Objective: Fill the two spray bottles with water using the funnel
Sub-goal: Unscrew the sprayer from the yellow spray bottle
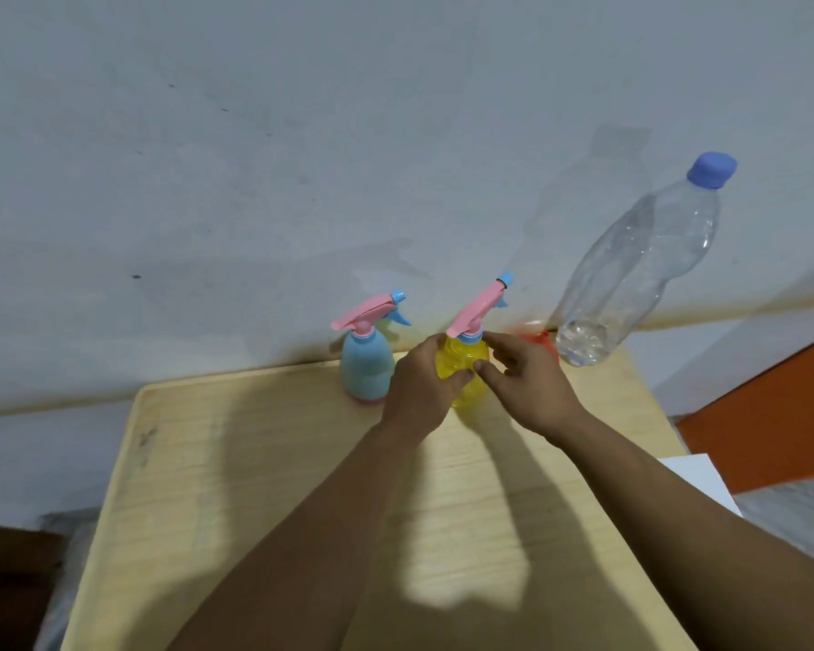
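A yellow spray bottle [464, 364] with a pink trigger head stands near the far edge of the wooden table [264, 486]. My left hand [419, 392] grips its yellow body from the left. My right hand [527, 382] has its fingertips at the blue collar under the trigger head. To the left stands a light blue spray bottle [366, 368], also with a pink head. A red funnel [539, 343] peeks out behind my right hand, mostly hidden. A clear water bottle [640, 270] with a blue cap stands at the back right.
A pale wall runs right behind the table's far edge. An orange surface [771, 425] and a white sheet [696, 481] lie off the table's right side. Dark furniture sits low at the left.
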